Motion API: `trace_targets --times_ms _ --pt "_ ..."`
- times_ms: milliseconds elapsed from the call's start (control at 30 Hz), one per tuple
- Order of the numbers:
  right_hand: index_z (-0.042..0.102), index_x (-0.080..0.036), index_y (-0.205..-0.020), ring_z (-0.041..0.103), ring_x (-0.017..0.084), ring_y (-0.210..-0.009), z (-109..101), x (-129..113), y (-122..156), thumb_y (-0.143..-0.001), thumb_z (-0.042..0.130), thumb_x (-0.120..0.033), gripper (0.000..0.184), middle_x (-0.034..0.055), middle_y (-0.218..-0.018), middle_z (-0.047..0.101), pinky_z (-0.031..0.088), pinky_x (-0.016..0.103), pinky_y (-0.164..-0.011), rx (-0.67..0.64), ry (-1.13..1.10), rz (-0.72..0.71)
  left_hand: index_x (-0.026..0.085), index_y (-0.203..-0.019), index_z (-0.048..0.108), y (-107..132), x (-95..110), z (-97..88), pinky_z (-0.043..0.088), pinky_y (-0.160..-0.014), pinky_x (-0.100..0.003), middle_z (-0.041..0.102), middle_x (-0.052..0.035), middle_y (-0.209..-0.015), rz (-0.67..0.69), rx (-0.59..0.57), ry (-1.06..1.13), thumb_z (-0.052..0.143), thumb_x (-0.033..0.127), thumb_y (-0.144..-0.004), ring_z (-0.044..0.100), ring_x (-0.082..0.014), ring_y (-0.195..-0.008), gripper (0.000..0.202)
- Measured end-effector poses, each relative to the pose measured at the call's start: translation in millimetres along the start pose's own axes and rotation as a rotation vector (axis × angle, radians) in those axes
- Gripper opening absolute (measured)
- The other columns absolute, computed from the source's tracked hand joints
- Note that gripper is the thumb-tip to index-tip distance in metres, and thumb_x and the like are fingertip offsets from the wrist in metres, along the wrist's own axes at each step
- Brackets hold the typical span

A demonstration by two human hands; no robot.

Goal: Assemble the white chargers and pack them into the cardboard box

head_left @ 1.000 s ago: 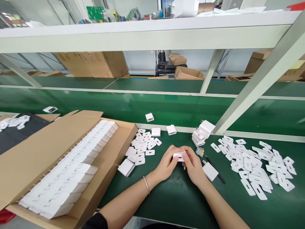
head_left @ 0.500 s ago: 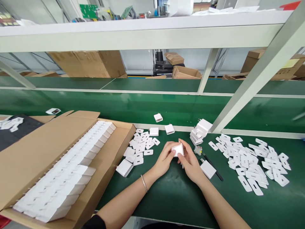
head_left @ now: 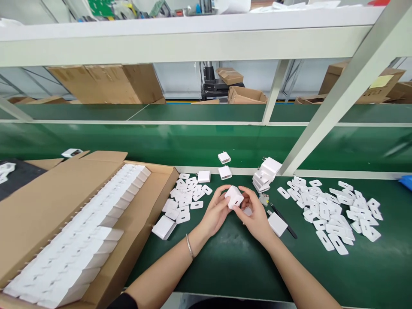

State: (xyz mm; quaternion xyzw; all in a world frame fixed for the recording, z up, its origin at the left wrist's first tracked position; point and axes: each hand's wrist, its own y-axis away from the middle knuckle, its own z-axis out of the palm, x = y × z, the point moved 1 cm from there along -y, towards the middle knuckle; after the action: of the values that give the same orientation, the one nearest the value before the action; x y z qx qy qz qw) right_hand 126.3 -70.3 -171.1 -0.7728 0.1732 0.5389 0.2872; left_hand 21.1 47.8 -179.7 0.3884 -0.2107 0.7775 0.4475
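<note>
White charger (head_left: 234, 197), held just above the green counter (head_left: 222, 266), sits between the two hands with its slotted end tipped toward the wearer. The left hand's grip (head_left: 215, 212) grasps its side with thumb and fingers; the right hand's grip (head_left: 255, 214) steadies it with a thumb at the lower edge and also curls round a small white piece (head_left: 247, 211), too hidden to identify. For sound handling, I would hold the charger by its sides, let the thumbs press evenly, leave the slot uncovered, and guard the small piece against slipping out. On the left, an open cardboard box (head_left: 143, 214) carries rows of white blocks (head_left: 74, 240); near the right wrist lie a loose charger (head_left: 277, 225) and a slim black tool (head_left: 291, 231). Slotted white tags form a right pile (head_left: 331, 214) and a left pile (head_left: 185, 198). Beyond, stacked chargers (head_left: 267, 172) stand near a slanting post (head_left: 325, 111), with brown cartons (head_left: 106, 86) farthest off.
</note>
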Motion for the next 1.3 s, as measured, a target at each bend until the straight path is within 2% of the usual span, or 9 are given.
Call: trace_targets --times_ms 167,367,500,633,833,933,1100,1233,1300 --pt "0.053 -0.028 -0.144 0.061 0.021 -0.087 -1 -3 1 -0.093 0.071 -0.04 0.055 0.0079 -0.116 0.061 0.056 0.039 -0.076 -0.024 0.063 0.026 0.022 -0.127 0.064 1 -1 4.4 0.057 -0.092 -0.035 0.071 -0.0092 -0.117 -0.107 -0.074 0.074 0.077 0.045 -0.095 0.069 -0.0214 -0.102 0.042" --pt "0.053 -0.023 -0.124 0.062 0.017 -0.062 -1 -2 1 -0.098 0.063 -0.057 0.044 0.0017 -0.089 0.063 0.052 0.032 -0.055 -0.027 -0.107 0.192 0.024 -0.143 0.059 8 -7 2.9 0.058 -0.087 -0.035 0.063 -0.0138 -0.138 0.103 -0.173 -0.367 0.063 0.065 -0.098 0.067 -0.0225 -0.098 0.06" --pt "0.054 -0.024 -0.116 0.063 0.016 -0.06 -4 -9 2 -0.107 0.047 -0.06 0.038 -0.0025 -0.075 0.061 0.051 0.031 -0.058 -0.06 -0.132 0.147 0.025 -0.141 0.061 12 -7 0.8 0.053 -0.074 -0.032 0.065 -0.0104 -0.123 0.25 -0.187 -0.593 0.05 0.058 -0.107 0.057 -0.0135 -0.071 0.049" --pt "0.056 -0.024 -0.114 0.06 0.016 -0.066 -6 -16 4 -0.106 0.048 -0.06 0.038 -0.0004 -0.08 0.065 0.048 0.029 -0.061 -0.109 -0.052 0.083 0.026 -0.134 0.069 13 -3 -1.8 0.049 -0.07 -0.031 0.066 -0.0086 -0.111 0.344 -0.195 -0.66 0.046 0.057 -0.109 0.053 -0.015 -0.072 0.047" --pt "0.056 -0.025 -0.114 0.063 0.018 -0.065 -6 -16 3 -0.103 0.053 -0.058 0.035 0.0001 -0.079 0.068 0.046 0.029 -0.058 -0.098 -0.037 0.104 0.023 -0.132 0.07 14 -5 -1.3 0.047 -0.067 -0.031 0.062 -0.0067 -0.102 0.301 -0.185 -0.605 0.043 0.06 -0.108 0.052 -0.0141 -0.069 0.051" --pt "0.057 -0.025 -0.111 0.062 0.019 -0.06 -10 -24 8 -0.103 0.053 -0.051 0.028 -0.0016 -0.069 0.066 0.045 0.03 -0.058 -0.08 0.17 0.075 0.021 -0.131 0.069 14 -9 0.6 0.049 -0.071 -0.032 0.06 -0.005 -0.094 0.298 -0.174 -0.587 0.042 0.062 -0.109 0.053 -0.0141 -0.068 0.054" --pt "0.064 -0.023 -0.115 0.056 0.016 -0.059 -51 -71 -2 -0.105 0.048 -0.044 0.028 0.0002 -0.075 0.06 0.043 0.03 -0.059 0.305 0.434 -0.19 0.018 -0.125 0.071 9 -9 1.0 0.042 -0.059 -0.027 0.062 -0.006 -0.093 0.269 -0.066 -0.57 0.044 0.064 -0.107 0.045 -0.0098 -0.06 0.057" --pt "0.058 -0.02 -0.114 0.056 0.015 -0.069 -136 -92 -73 -0.101 0.051 -0.026 0.016 0.0029 -0.09 0.059 0.048 0.031 -0.067 0.754 0.302 -0.326 0.016 -0.127 0.068 0 -8 -4.4 0.033 -0.052 -0.024 0.061 -0.004 -0.082 0.203 0.04 -0.473 0.046 0.071 -0.103 0.037 -0.0083 -0.054 0.064" --pt "0.052 -0.02 -0.114 0.05 0.011 -0.067 -186 -84 -119 -0.095 0.042 -0.01 0.024 0.0014 -0.09 0.054 0.046 0.028 -0.067 0.978 0.218 -0.205 0.015 -0.128 0.067 -5 -10 -6.7 0.03 -0.051 -0.024 0.059 -0.0032 -0.079 0.183 0.079 -0.425 0.047 0.074 -0.102 0.035 -0.0078 -0.053 0.067"
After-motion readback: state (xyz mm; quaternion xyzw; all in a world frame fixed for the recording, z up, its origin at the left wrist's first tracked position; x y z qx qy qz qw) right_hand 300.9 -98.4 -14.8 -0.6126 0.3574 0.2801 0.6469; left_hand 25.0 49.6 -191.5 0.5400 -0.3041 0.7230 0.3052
